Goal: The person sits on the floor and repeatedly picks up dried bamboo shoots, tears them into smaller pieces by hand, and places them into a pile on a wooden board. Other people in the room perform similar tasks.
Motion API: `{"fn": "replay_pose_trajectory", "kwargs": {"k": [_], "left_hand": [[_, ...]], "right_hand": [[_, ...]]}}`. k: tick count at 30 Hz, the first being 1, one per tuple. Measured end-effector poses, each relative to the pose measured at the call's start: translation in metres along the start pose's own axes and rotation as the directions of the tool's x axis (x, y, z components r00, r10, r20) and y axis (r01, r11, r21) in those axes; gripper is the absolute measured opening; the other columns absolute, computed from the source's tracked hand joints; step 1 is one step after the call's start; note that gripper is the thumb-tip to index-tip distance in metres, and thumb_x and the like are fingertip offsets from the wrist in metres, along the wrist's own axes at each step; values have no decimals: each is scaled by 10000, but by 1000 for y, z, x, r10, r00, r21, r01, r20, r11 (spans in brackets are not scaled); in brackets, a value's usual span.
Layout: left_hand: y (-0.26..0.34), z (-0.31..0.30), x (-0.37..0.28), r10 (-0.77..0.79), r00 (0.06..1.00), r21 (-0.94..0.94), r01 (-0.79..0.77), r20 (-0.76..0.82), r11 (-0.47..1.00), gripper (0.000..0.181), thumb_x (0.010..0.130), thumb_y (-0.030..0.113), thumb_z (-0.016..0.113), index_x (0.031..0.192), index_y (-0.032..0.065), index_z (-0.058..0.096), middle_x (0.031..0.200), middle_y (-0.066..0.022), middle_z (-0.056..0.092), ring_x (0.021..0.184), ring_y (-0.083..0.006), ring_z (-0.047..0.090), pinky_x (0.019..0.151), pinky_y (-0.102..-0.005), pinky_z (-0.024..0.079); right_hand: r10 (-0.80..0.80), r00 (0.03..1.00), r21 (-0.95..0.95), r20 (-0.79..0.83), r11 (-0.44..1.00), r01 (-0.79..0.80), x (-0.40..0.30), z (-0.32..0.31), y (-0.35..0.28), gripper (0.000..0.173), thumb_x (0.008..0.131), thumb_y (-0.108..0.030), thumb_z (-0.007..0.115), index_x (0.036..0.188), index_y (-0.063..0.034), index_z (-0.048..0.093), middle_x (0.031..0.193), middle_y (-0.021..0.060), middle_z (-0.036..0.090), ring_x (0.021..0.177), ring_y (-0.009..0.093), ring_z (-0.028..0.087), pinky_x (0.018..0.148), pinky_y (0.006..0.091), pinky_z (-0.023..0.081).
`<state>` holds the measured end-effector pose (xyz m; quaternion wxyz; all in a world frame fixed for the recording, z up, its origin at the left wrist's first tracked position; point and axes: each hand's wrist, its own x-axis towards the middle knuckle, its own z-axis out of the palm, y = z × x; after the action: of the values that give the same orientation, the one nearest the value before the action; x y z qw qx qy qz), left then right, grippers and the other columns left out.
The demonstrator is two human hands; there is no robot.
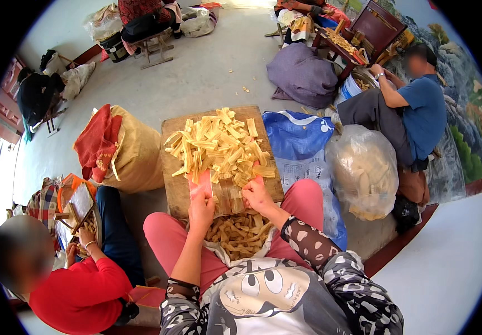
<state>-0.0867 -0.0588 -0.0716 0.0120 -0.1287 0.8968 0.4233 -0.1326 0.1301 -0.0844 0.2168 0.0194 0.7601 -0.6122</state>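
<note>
A heap of pale yellow, ridged dried strips (220, 144) lies on a square wooden board (174, 184) before me. At the board's near edge my left hand (202, 209) has its fingers closed by a pink strip (200, 184); what it grips is too small to tell. My right hand (258, 196) pinches the end of a yellowish piece beside a clear, tape-like patch (224, 197) on the board. Below the board, between my knees, an open white sack (220, 251) holds many folded brownish pieces (241, 234).
A tan sack (140, 146) with a red cloth (98, 144) stands left of the board. Right of it lie a blue printed bag (299, 155) and a full clear plastic bag (364, 167). A person in red (81, 289) sits left, another in blue (423, 113) right.
</note>
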Motion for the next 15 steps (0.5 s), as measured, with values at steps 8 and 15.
{"fn": "replay_pose_trajectory", "kwargs": {"k": [8,15], "left_hand": [[7,-34,-39,-137,857,-745,503,497,438,167,864,81,473,987,28,573,834,-36,574,720,-79,538,635,-199,444],[-12,2,-66,444,892,164,-453,90,876,180,808,63,517,970,8,573,874,-119,601,766,-279,580,693,-342,459]], "right_hand": [[-113,993,400,19,911,96,10,-37,-85,305,876,-72,435,1162,34,439,996,97,552,741,121,561,647,247,473],[42,981,176,189,981,-76,-39,-48,-42,116,854,-91,493,899,-24,577,798,7,592,649,65,533,562,219,454]]}}
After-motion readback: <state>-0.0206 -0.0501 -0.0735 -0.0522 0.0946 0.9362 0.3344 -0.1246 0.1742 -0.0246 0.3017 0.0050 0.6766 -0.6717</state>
